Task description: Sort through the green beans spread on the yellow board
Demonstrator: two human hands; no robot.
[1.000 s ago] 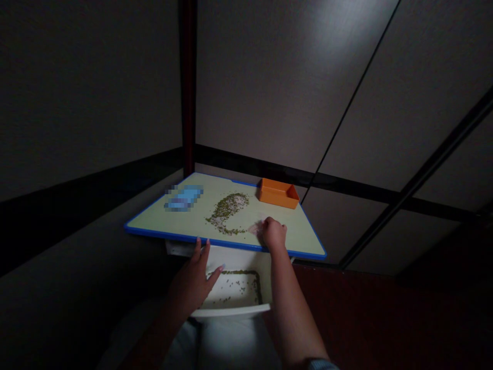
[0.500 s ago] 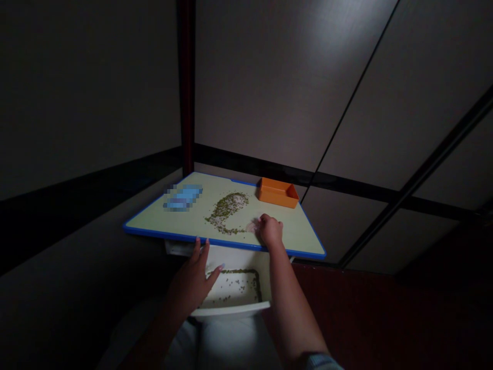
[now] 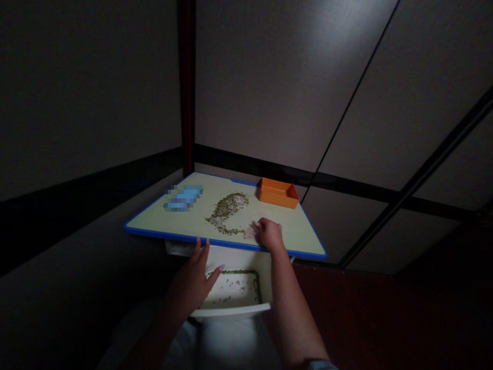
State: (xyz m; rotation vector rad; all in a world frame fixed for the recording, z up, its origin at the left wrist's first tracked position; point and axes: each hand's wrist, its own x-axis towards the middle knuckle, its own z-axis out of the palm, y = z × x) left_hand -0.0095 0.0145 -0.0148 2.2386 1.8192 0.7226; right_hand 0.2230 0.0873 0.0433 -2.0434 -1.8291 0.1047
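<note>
Small green bean-like grains (image 3: 227, 206), mixed with pale pinkish ones, lie spread in a curved patch on the pale yellow tabletop (image 3: 177, 221). At the near end of that patch sits a small heap of pinkish grains (image 3: 251, 232). My right hand (image 3: 270, 234) is closed right beside this heap, fingers curled down at the tabletop; whatever the fingertips hold is too small to make out. My left hand (image 3: 198, 280) has its fingers spread, two fingertips against the table's blue front edge. Below it, a pulled-out white drawer (image 3: 234, 310) holds more green grains along its sides and scattered over its bottom.
An orange open box (image 3: 278, 195) stands at the tabletop's back right corner. A blurred blue item (image 3: 183, 198) lies at the left. Wall panels (image 3: 262, 77) rise behind the table, and dark red floor (image 3: 365, 313) shows at the right.
My right hand has shifted slightly toward me, and more of the pinkish heap shows beside its fingers. My left hand stays at the table edge.
</note>
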